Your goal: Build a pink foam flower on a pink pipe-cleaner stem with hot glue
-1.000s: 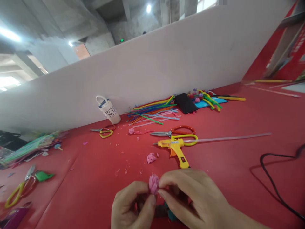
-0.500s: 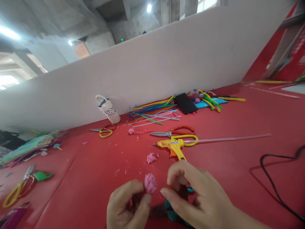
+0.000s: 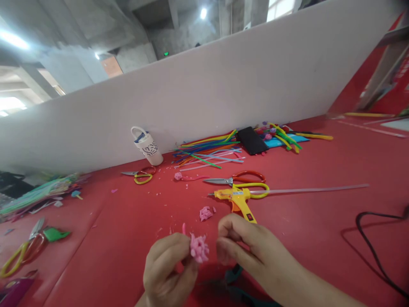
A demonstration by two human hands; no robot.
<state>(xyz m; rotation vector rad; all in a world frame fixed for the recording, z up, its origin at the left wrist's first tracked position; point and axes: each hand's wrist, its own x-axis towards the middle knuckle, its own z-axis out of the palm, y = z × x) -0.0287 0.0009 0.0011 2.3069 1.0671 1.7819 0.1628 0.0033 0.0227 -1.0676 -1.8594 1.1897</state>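
Note:
My left hand (image 3: 168,268) pinches a small pink crepe-paper flower (image 3: 199,248) between thumb and fingers, low in the middle of the view. My right hand (image 3: 247,251) is just to its right, fingers curled, a small gap away from the flower; I cannot see anything in it. Under my hands lies something dark teal (image 3: 234,273), partly hidden. A yellow glue gun (image 3: 236,198) lies on the red table (image 3: 303,221) just beyond my right hand. A scrap of pink paper (image 3: 205,212) lies close in front of the flower.
Red-and-yellow scissors (image 3: 247,181) and a long clear stick (image 3: 313,188) lie behind the glue gun. Coloured strips (image 3: 207,151), a black phone (image 3: 252,140) and a small white bag (image 3: 147,147) line the white partition. More scissors (image 3: 19,253) lie left; a black cable (image 3: 377,251) loops right.
My right hand has let go of the pink flower and drawn slightly away to the right. My left hand still holds it, raised a little and turned. The view has shifted slightly.

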